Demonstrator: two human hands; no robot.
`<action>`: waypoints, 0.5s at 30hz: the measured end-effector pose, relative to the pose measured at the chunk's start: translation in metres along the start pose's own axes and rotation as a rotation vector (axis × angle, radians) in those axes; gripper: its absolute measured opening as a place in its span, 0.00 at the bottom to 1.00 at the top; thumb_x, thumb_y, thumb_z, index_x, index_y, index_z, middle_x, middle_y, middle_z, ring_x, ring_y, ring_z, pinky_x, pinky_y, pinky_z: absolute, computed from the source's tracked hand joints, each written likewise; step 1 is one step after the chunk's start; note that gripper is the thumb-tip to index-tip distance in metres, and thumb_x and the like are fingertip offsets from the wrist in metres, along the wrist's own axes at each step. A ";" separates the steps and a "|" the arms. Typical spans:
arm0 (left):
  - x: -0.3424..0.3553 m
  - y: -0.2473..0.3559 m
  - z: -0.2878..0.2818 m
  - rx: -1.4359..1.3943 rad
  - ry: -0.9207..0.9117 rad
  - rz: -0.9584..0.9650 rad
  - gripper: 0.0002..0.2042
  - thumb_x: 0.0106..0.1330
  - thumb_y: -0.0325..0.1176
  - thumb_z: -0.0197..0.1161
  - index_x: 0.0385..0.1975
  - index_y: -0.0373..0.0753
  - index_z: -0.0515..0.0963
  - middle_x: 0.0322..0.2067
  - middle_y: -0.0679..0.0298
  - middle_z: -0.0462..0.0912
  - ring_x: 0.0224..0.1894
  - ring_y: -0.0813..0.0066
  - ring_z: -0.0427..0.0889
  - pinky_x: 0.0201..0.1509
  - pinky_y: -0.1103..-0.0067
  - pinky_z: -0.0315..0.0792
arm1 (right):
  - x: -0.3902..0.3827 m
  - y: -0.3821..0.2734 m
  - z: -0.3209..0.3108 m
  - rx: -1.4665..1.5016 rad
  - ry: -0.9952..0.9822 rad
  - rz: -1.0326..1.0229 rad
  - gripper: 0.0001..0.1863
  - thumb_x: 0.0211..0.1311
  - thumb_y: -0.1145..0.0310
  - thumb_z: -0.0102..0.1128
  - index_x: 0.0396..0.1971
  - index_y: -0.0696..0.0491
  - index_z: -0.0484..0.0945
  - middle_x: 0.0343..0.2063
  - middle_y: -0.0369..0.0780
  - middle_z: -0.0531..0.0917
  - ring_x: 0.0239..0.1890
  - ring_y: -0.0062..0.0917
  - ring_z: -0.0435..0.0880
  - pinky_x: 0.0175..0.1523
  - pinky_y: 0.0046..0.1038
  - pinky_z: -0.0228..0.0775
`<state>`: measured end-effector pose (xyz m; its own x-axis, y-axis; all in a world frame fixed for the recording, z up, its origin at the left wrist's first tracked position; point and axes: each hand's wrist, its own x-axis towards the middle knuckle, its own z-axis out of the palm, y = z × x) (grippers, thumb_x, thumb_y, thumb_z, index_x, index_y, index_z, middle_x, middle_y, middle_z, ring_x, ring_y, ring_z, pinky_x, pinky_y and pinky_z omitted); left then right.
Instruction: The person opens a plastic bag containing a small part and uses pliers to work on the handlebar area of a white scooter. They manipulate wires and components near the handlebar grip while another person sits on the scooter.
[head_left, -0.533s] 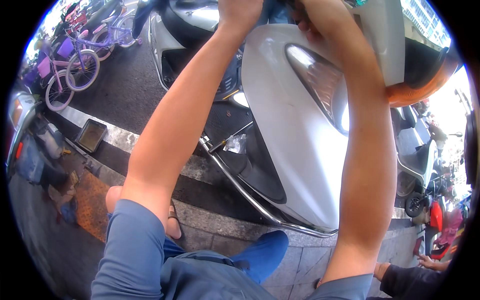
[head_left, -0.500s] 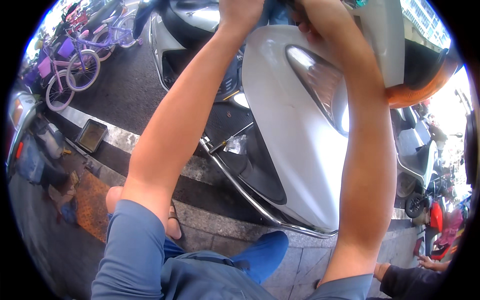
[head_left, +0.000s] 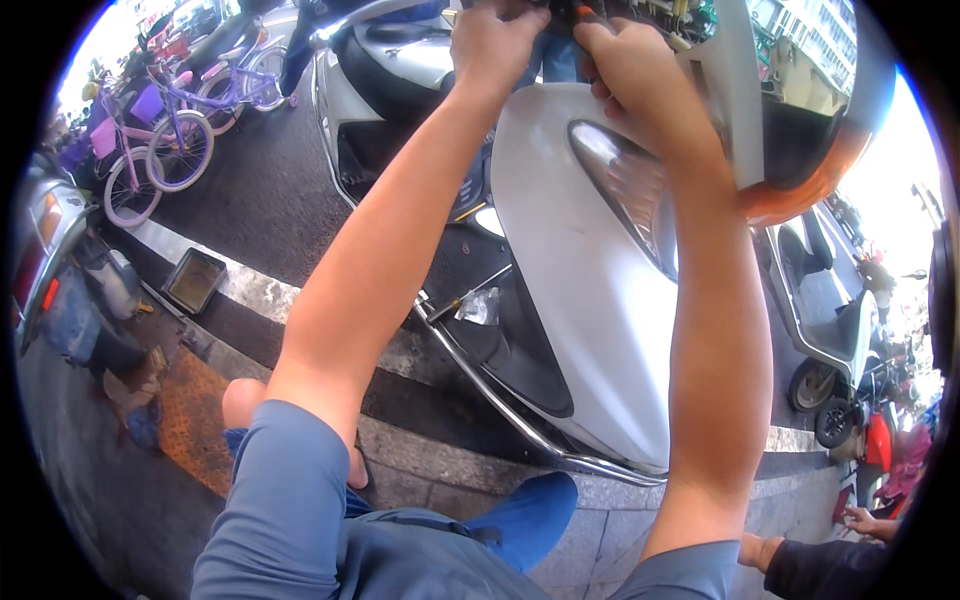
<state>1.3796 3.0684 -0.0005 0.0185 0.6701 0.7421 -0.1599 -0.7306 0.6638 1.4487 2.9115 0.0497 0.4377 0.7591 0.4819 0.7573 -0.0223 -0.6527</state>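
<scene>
Reaching over the scooter point(head_left: 560, 250), glossy silver-white with a clear lamp cover point(head_left: 618, 180), I had my left hand point(head_left: 495, 48) and right hand point(head_left: 630, 72) curled; I couldn't tell what they held.

There are two bare hands: one left hand point(head_left: 497, 46) and one right hand point(head_left: 642, 82). At least four scooters can be counted: one big silver scooter point(head_left: 570, 240), one scooter behind it point(head_left: 400, 62), one white scooter on the right point(head_left: 845, 330) and one scooter at the left edge point(head_left: 48, 235). There are two bikes, one pink bike point(head_left: 128, 160) and one purple bike point(head_left: 200, 101), and two baskets, one pink basket point(head_left: 103, 138) and one purple basket point(head_left: 148, 102). There is one screwdriver point(head_left: 458, 301), one clear plastic bag point(head_left: 480, 306), one square tray point(head_left: 195, 280) and one rusty plate point(head_left: 188, 420). The crowded things far right are too blurry to count.
</scene>
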 end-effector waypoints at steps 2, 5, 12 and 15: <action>-0.001 -0.001 -0.001 -0.071 -0.013 -0.015 0.14 0.60 0.37 0.70 0.37 0.32 0.86 0.33 0.53 0.88 0.36 0.64 0.86 0.44 0.71 0.76 | 0.004 0.002 0.000 -0.090 0.012 -0.029 0.20 0.63 0.57 0.53 0.35 0.61 0.81 0.20 0.41 0.81 0.19 0.26 0.80 0.27 0.31 0.75; -0.001 -0.004 -0.001 -0.220 -0.069 -0.116 0.14 0.60 0.35 0.72 0.39 0.30 0.85 0.36 0.59 0.87 0.37 0.71 0.81 0.45 0.75 0.73 | 0.009 0.005 0.001 -0.033 0.025 -0.047 0.20 0.61 0.57 0.53 0.35 0.62 0.81 0.18 0.42 0.81 0.16 0.27 0.80 0.27 0.31 0.76; 0.008 -0.009 0.014 -0.304 0.011 -0.099 0.12 0.61 0.33 0.69 0.39 0.31 0.86 0.34 0.56 0.89 0.36 0.68 0.86 0.44 0.73 0.77 | 0.005 0.005 0.000 0.014 -0.002 -0.018 0.19 0.61 0.58 0.54 0.35 0.62 0.80 0.18 0.41 0.80 0.15 0.27 0.79 0.24 0.28 0.74; 0.009 -0.008 0.021 -0.500 -0.011 -0.195 0.12 0.61 0.31 0.69 0.41 0.29 0.85 0.35 0.56 0.89 0.36 0.70 0.86 0.44 0.74 0.77 | 0.005 0.004 -0.003 0.003 -0.009 -0.042 0.20 0.61 0.57 0.53 0.35 0.62 0.80 0.17 0.41 0.80 0.15 0.27 0.79 0.24 0.28 0.75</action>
<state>1.4014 3.0776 0.0029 0.1053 0.7838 0.6120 -0.6033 -0.4389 0.6659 1.4548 2.9130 0.0512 0.4016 0.7650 0.5035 0.7736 0.0110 -0.6336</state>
